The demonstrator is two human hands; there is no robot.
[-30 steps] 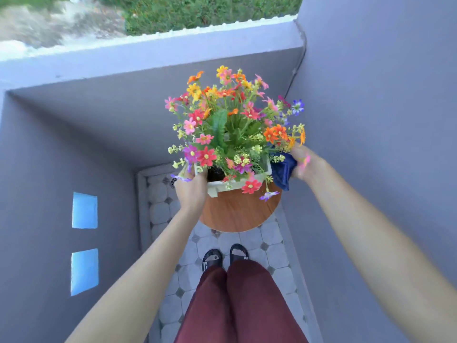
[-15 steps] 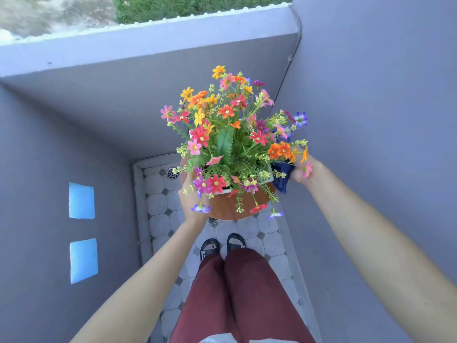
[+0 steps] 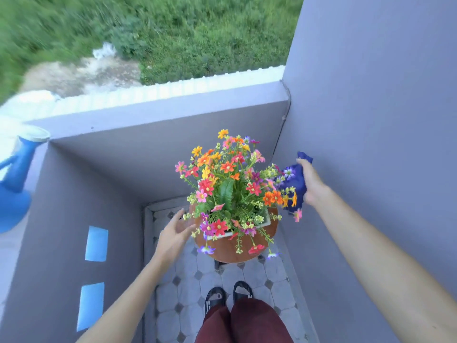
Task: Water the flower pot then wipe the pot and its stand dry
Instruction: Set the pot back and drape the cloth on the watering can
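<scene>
Since half a second earlier the left hand (image 3: 173, 235) has been released from the white flower pot (image 3: 265, 220) and is held beside it with fingers spread, while the right hand (image 3: 312, 185), closed around a bunched dark blue cloth (image 3: 295, 179), has been drawn up and away. A knock from either hand could tip the top-heavy pot off the round wooden stand (image 3: 232, 251) it sits on. Dense multicoloured flowers (image 3: 230, 184) fill the pot, its soil is hidden, and a blue watering can (image 3: 14, 184) rests on the ledge far left, contents unseen

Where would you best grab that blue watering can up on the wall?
Probably by the looped handle of the blue watering can, reached from the left hand side. Its body looks too wide for a one-handed grip, the handle faces the person, and the right hand already holds the cloth.
</scene>
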